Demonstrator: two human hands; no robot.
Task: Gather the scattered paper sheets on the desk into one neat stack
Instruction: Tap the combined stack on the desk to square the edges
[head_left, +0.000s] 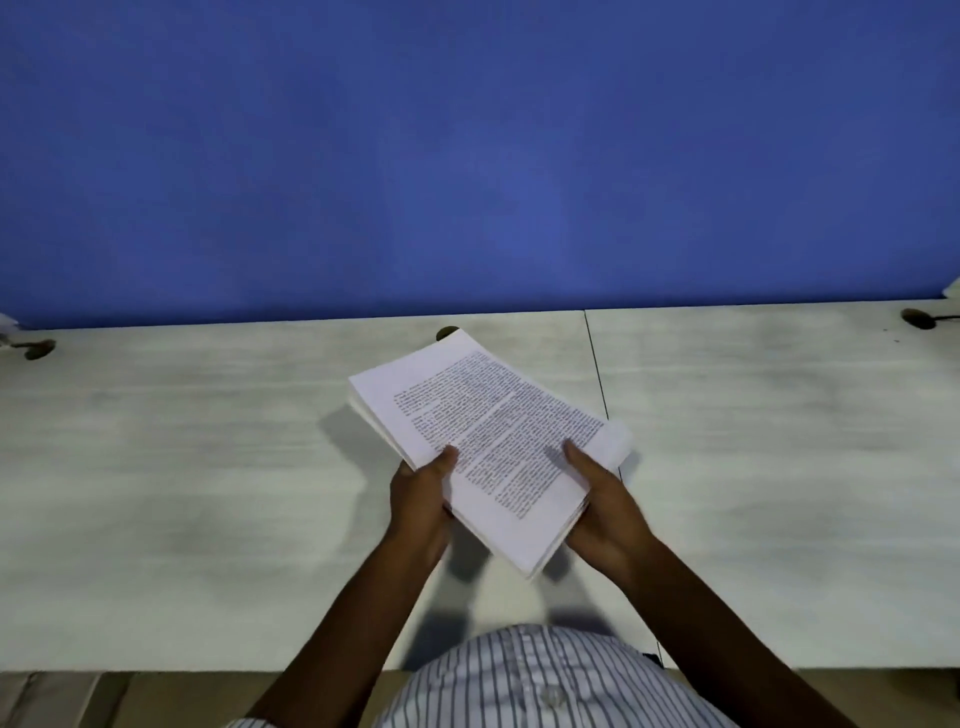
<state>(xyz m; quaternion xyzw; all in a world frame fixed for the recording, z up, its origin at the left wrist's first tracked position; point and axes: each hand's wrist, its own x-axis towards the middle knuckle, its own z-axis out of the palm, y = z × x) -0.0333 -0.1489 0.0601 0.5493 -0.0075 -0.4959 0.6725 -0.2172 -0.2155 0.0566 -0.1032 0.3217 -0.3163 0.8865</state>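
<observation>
Gathering looks done: left hand and right hand both grip the paper stack above the counter, fingers curled on its near edges; next, square edges and set down.

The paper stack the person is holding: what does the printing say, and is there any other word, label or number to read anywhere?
Top sheet of the paper stack: blocks of black print, too small and blurred to read a single word.
The desk, blue partition and striped shirt: no words, labels or numbers visible.
</observation>
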